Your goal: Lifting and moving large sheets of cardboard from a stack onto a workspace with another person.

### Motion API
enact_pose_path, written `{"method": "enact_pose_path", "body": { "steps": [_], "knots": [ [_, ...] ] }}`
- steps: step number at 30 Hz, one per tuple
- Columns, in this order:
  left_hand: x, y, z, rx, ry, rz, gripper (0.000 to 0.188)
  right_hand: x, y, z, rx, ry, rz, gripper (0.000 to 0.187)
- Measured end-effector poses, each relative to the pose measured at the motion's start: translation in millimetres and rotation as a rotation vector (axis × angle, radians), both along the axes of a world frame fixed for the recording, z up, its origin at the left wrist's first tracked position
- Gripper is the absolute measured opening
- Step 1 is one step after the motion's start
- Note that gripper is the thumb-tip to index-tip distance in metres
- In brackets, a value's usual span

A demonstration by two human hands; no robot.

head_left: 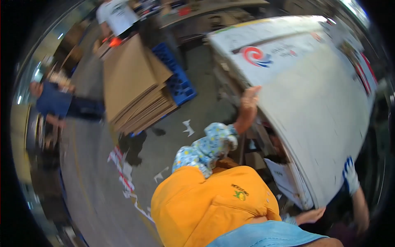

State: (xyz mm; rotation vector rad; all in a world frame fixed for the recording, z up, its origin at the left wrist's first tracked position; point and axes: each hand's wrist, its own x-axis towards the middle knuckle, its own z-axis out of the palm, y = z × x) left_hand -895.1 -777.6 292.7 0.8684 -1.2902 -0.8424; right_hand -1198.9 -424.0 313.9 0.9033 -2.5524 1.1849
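Observation:
A large white-topped table (304, 107) with a worn, film-like covering fills the right side. My left hand (248, 108), below a blue patterned sleeve, rests at the table's left edge with its fingers stretched out. Low at the near corner is my right hand (311, 215), its fingers extended against the table's rim; motion blurs it a little. Another person's hand in a white and blue glove (351, 175) touches the right edge of the tabletop. Beneath the top, a white printed board (284, 181) stands in the table's open side.
A stack of flat brown cardboard (131, 82) lies on a blue plastic pallet (175, 74). Torn paper scraps (121, 168) litter the floor at left. One person in dark blue (53, 99) stands at far left, another in a white shirt (117, 18) behind the cardboard. A workbench (214, 8) is at the back.

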Motion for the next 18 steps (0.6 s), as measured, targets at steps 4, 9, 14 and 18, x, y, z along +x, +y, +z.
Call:
{"method": "enact_pose_path", "body": {
  "steps": [4,9,14,18],
  "knots": [
    [1.1,6.8,31.8,0.046,-0.049,-0.037,0.037,12.8,0.5,10.3,-0.241,-0.101,-0.411,0.035],
    [-6.3,6.1,25.9,0.282,0.311,-0.154,0.034,5.5,-4.2,-0.1,-0.451,-0.163,-0.487,0.032],
    [-5.2,8.8,28.5,0.284,0.302,-0.200,0.030,12.5,-3.0,10.4,-0.537,-0.206,-0.511,0.031],
    [3.2,5.2,29.9,0.311,0.280,-0.221,0.030,10.1,1.6,4.3,-0.523,-0.203,-0.491,0.031]
  ]
}}
